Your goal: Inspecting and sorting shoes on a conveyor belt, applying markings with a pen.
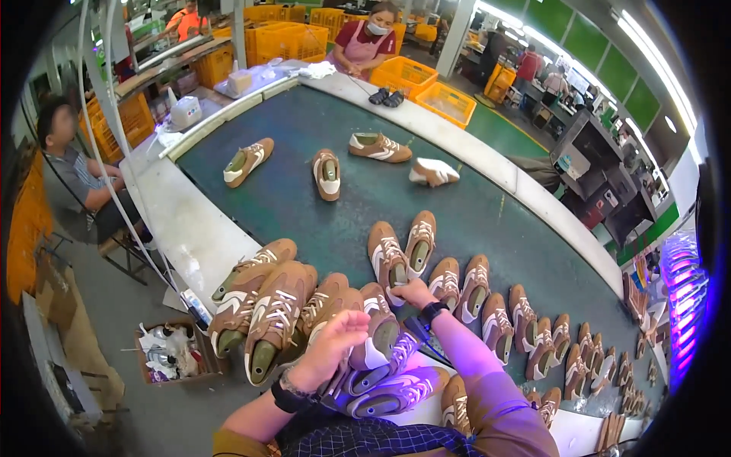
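Observation:
My right hand (415, 293) reaches over the green belt, its fingers closed at the heel of a brown sneaker (387, 247) with white laces. A second brown sneaker (421, 238) lies right beside that one. My left hand (339, 339) is raised over the near edge, fingers apart with nothing in them. Next to it is a brown sneaker (378, 335) with a white heel. Below, sneakers tinted purple by light (400, 391) lie close to my body. Several more brown sneakers (280, 308) are crowded to the left of my left hand.
Pairs of sneakers (499, 327) line the dark green conveyor belt (304, 221) to the right; a few lie farther out. A white ledge (525, 186) borders it. One person (365, 42) stands across, another (80, 164) sits left. A cardboard box (175, 354) rests on the floor.

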Tool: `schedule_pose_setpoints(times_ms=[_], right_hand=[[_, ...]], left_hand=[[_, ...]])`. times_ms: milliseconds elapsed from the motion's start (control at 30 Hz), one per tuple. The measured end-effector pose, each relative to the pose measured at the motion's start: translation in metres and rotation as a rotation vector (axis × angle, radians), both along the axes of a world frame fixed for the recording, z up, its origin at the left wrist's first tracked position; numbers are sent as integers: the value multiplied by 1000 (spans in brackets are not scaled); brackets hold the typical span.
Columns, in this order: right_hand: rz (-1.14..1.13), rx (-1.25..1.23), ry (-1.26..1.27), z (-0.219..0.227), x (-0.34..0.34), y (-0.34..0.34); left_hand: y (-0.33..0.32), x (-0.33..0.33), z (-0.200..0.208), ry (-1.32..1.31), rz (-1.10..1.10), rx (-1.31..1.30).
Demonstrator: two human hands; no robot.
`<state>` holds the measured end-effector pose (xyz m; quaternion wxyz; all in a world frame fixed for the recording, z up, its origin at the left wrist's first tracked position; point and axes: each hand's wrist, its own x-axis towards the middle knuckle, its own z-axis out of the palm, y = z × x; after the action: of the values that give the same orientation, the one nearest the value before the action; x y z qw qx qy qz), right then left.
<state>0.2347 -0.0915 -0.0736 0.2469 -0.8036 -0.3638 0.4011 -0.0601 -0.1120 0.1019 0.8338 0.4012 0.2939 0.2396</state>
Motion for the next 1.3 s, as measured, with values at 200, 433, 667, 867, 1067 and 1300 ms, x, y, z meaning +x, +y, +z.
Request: schedule_pose_setpoints(times_ms=[200, 433, 667, 867, 1067, 1300], right_hand=[[27, 208, -196, -29, 15, 0], [-205, 311, 850, 69, 30, -25], [527, 327, 999, 167, -13, -96], [-373, 165, -271, 48, 33, 42], [-583, 172, 76, -12, 72, 62], [-523, 613, 1201, 34, 74, -96]], left_hand=[[-5, -1, 1, -25, -88, 30], [-6, 10, -5, -31, 47, -40], [-6, 25, -1, -226, 68, -49], [-18, -4, 15, -208, -23, -280], [-11, -25, 17, -348, 2, -315], [-33, -21, 19, -285, 9, -436]])
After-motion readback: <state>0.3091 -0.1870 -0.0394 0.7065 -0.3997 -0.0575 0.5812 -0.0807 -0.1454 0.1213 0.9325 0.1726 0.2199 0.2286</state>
